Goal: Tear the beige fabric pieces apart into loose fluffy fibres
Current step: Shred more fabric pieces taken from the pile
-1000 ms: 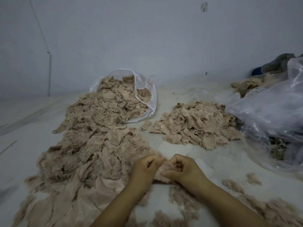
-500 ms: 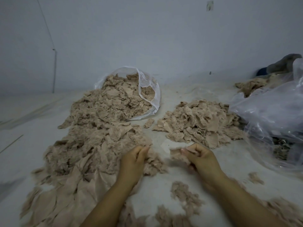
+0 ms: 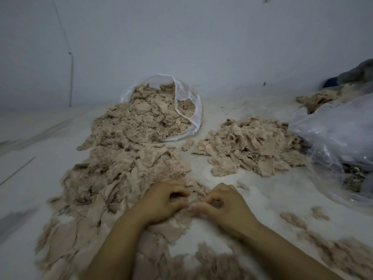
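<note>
A long heap of beige fabric pieces (image 3: pixel 125 162) spills from an open clear bag (image 3: pixel 187 102) down the left side toward me. At its near edge my left hand (image 3: pixel 161 203) and my right hand (image 3: pixel 224 205) sit close together, fingers curled, both pinching one small beige piece (image 3: pixel 192 201) between them. A second pile of torn, fluffier beige material (image 3: pixel 252 146) lies to the right. Loose fluffy fibres (image 3: pixel 335 251) are scattered at the near right and under my forearms.
A large clear plastic bag (image 3: pixel 339 134) lies at the right with dark items under it. More beige fabric (image 3: pixel 319 98) and a grey cloth (image 3: pixel 359 71) sit at the far right by the wall. The pale wall closes the back.
Half a second ago my hands were apart, the left on the heap and the right holding a tuft. They have come together again on one small piece.
</note>
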Demonstrator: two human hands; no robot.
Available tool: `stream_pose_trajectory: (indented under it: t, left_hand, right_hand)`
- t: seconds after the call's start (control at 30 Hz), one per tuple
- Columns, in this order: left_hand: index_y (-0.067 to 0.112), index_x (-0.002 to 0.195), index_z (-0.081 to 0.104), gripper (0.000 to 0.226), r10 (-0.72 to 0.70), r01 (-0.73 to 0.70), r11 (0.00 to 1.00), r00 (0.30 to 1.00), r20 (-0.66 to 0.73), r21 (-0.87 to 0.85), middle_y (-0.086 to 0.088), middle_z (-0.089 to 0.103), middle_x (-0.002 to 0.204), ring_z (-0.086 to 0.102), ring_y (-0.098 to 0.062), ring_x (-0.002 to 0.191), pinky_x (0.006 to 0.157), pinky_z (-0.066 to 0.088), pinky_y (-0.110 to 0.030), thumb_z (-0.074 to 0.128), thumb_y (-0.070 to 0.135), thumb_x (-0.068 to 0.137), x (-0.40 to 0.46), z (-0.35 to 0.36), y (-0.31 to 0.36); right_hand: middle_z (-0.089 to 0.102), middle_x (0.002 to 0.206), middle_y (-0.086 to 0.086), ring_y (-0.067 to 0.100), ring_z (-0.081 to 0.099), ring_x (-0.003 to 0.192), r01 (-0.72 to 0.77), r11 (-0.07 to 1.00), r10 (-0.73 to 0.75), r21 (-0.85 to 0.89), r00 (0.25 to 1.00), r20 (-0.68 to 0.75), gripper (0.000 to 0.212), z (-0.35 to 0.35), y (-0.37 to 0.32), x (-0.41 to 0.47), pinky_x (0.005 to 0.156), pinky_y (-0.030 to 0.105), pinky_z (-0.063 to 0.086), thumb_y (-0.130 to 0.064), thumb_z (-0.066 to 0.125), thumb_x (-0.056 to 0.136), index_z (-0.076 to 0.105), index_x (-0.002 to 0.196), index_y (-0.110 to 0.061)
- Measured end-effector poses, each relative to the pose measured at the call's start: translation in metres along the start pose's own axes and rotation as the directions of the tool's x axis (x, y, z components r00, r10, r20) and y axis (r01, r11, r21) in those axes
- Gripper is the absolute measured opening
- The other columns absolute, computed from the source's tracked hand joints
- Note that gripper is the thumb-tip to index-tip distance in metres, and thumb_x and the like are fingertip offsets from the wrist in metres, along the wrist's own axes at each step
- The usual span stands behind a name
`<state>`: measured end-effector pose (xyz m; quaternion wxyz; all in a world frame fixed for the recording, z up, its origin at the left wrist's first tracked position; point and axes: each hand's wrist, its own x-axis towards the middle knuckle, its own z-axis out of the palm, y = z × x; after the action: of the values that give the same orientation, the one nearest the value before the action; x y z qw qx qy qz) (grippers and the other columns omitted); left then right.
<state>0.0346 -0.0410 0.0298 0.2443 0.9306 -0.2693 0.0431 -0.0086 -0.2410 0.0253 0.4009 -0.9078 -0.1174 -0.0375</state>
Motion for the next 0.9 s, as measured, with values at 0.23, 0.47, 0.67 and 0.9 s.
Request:
stream_pose_trajectory:
  t: [0.23, 0.47, 0.67, 0.9]
  left_hand:
    - [0.021, 0.069, 0.051, 0.027, -0.232, 0.096, 0.942, 0.879, -0.416, -0.321, 0.005, 0.053, 0.072, 0.049, -0.01, 0.069, 0.063, 0.037, -0.017, 0.055, 0.002, 0.088, 0.016, 0.022, 0.008]
    - [0.03, 0.077, 0.056, 0.028, -0.283, 0.035, 0.884, 0.834, -0.473, -0.466, 0.006, 0.057, 0.081, 0.053, -0.004, 0.075, 0.07, 0.04, -0.02, 0.057, 0.005, 0.09, 0.018, 0.018, 0.012]
    - [0.016, 0.105, 0.065, 0.02, 0.177, -0.174, 0.983, 0.983, 0.048, -0.056, 0.006, 0.064, 0.103, 0.053, -0.007, 0.094, 0.082, 0.039, -0.02, 0.046, 0.017, 0.098, 0.021, 0.006, 0.024]
    - [0.016, 0.086, 0.056, 0.016, -0.122, 0.046, 0.97, 0.941, -0.315, -0.239, 0.008, 0.05, 0.075, 0.045, -0.005, 0.069, 0.064, 0.032, -0.024, 0.045, 0.011, 0.097, 0.03, 0.037, 0.023]
  right_hand:
    - [0.051, 0.094, -0.01, 0.013, 0.039, 0.101, 0.022, 0.987, -0.008, -0.162, 0.996, 0.088, 0.02, 0.016, -0.007, 0.001, 0.089, 0.032, 0.03, -0.053, 0.066, 0.08, 0.07, 0.084, -0.034]
    - [0.059, 0.075, -0.008, -0.002, 0.051, 0.066, -0.008, 0.992, 0.009, 0.129, 1.0, -0.011, 0.017, 0.01, 0.004, -0.001, 0.063, 0.013, 0.043, -0.024, 0.058, 0.092, 0.054, 0.075, -0.023]
    - [0.06, 0.072, 0.002, 0.012, 0.059, 0.066, -0.078, 0.886, 0.193, 0.456, 0.958, -0.211, 0.013, 0.002, 0.01, 0.008, 0.066, 0.03, 0.051, -0.016, 0.057, 0.092, 0.053, 0.08, -0.012]
    - [0.062, 0.07, -0.01, 0.002, 0.059, 0.062, -0.179, 0.882, 0.22, 0.436, 0.975, -0.044, 0.038, 0.006, 0.008, 0.005, 0.061, 0.019, 0.049, -0.025, 0.078, 0.077, 0.05, 0.102, -0.023]
